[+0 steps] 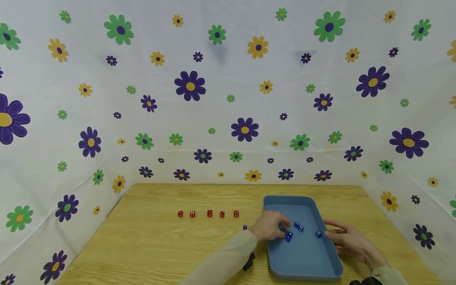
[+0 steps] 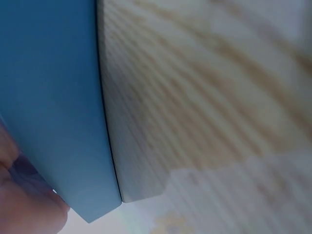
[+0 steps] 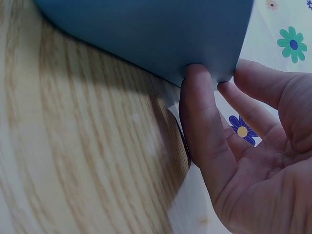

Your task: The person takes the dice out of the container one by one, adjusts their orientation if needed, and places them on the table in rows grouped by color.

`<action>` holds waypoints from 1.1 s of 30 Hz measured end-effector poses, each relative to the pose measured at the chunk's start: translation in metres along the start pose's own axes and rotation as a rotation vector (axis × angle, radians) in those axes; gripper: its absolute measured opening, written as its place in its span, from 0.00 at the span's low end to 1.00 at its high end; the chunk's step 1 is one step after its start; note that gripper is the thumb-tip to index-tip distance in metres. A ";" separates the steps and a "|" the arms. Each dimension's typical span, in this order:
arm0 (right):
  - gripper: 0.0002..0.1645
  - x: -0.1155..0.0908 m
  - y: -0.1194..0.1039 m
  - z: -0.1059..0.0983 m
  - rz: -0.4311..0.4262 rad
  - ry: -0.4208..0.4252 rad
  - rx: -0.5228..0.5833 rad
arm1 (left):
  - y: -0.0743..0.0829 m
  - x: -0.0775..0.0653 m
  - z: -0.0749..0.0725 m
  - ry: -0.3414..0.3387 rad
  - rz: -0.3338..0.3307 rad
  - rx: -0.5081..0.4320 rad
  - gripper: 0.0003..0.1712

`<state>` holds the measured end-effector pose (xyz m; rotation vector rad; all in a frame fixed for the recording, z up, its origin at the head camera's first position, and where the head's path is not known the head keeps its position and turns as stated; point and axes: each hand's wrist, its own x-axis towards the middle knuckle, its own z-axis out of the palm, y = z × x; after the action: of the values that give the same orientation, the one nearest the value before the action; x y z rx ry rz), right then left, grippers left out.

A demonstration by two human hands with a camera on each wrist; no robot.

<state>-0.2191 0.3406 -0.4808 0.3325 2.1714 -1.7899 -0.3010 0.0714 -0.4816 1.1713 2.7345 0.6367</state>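
A blue rectangular tray (image 1: 303,273) lies on the right part of the table. My left hand (image 1: 268,226) reaches over its left wall, fingers curled down at the dice inside. In the left wrist view, a dark blue die (image 2: 24,168) shows between thumb and finger, partly hidden by them. Close by the fingertips sits a blue die (image 1: 289,236), with a pair of blue dice (image 1: 299,227) just beyond. Another blue die (image 1: 318,234) is near the right wall. My right hand (image 1: 352,242) rests its extended fingertips (image 3: 197,80) against the tray's outer right side.
Several red dice (image 1: 209,213) stand in a spaced row on the wooden table (image 1: 149,245), left of the tray. One blue die (image 1: 244,227) lies below the row's right end, beside my left wrist. A flowered cloth (image 1: 221,111) walls the back and both sides.
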 end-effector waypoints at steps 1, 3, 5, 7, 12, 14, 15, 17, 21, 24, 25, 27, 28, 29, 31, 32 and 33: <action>0.43 0.000 0.000 0.000 -0.003 -0.001 -0.004 | 0.000 0.000 0.000 0.001 -0.005 -0.007 0.16; 0.43 -0.001 0.000 0.000 -0.011 -0.006 -0.010 | -0.001 0.000 -0.001 0.001 -0.015 -0.020 0.15; 0.43 -0.001 0.000 0.000 -0.017 -0.014 -0.010 | -0.001 0.000 0.000 0.002 -0.017 -0.030 0.15; 0.43 0.000 0.000 0.000 -0.022 -0.023 -0.012 | -0.002 0.000 0.000 0.004 -0.016 -0.039 0.14; 0.44 0.001 0.000 0.000 -0.021 -0.025 -0.007 | -0.002 -0.001 -0.003 0.008 -0.004 -0.059 0.15; 0.44 0.000 0.000 0.000 -0.024 -0.033 -0.005 | -0.003 -0.002 -0.004 0.011 -0.001 -0.077 0.16; 0.44 0.000 0.000 0.000 -0.026 -0.037 -0.003 | -0.003 -0.003 -0.005 0.013 -0.001 -0.089 0.16; 0.44 0.000 0.001 -0.001 -0.028 -0.044 -0.002 | -0.004 -0.005 -0.007 0.020 0.000 -0.116 0.17; 0.44 -0.001 -0.001 0.000 -0.020 -0.046 -0.010 | -0.008 -0.010 -0.013 0.040 -0.005 -0.146 0.17; 0.44 -0.001 -0.002 0.001 -0.002 -0.029 -0.013 | -0.011 -0.016 -0.017 0.062 -0.013 -0.160 0.17; 0.43 -0.001 -0.002 0.001 -0.002 -0.029 -0.016 | -0.013 -0.018 -0.018 0.071 -0.014 -0.175 0.17; 0.43 0.000 -0.002 0.002 -0.004 -0.028 -0.021 | -0.016 -0.023 -0.022 0.092 -0.012 -0.200 0.17; 0.43 0.000 -0.003 0.002 -0.003 -0.025 -0.022 | -0.017 -0.026 -0.024 0.101 -0.009 -0.209 0.17; 0.43 0.001 -0.003 0.003 0.001 -0.017 -0.018 | -0.019 -0.028 -0.025 0.111 -0.004 -0.214 0.17; 0.44 0.001 -0.003 0.002 -0.002 -0.022 -0.019 | -0.023 -0.034 -0.028 0.129 0.000 -0.220 0.17; 0.44 0.002 -0.003 0.002 0.001 -0.019 -0.018 | -0.025 -0.036 -0.029 0.134 -0.002 -0.223 0.17; 0.44 0.002 -0.003 0.002 0.004 -0.015 -0.017 | -0.027 -0.039 -0.031 0.139 -0.004 -0.226 0.17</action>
<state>-0.2216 0.3383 -0.4791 0.3174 2.1728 -1.7653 -0.2997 0.0168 -0.4678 1.1078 2.6818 1.0323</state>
